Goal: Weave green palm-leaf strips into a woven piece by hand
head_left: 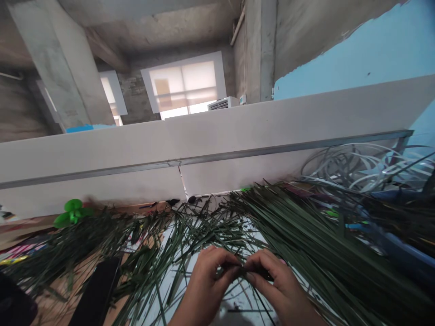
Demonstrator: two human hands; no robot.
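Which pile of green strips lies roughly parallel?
The long bundle beyond the right hand, at picture right: its strips run side by side, while the middle pile and left pile are tangled.

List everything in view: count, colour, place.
Held piece: one, dark, lower centre
Leaf strips: many, green, centre and left
Long leaves: one bundle, dark green, right
Slab: one, black, lower left
Lobed object: one, green, left
Coiled strips: several, white, right
Worktop: one, white, below centre
Partition: one, white, behind worktop
Windows: several, pale, background
Air conditioner: one, white, background
Pillars: two, grey, background
Wall: one, blue, upper right
Left hand: one, lower centre
Right hand: one, lower centre
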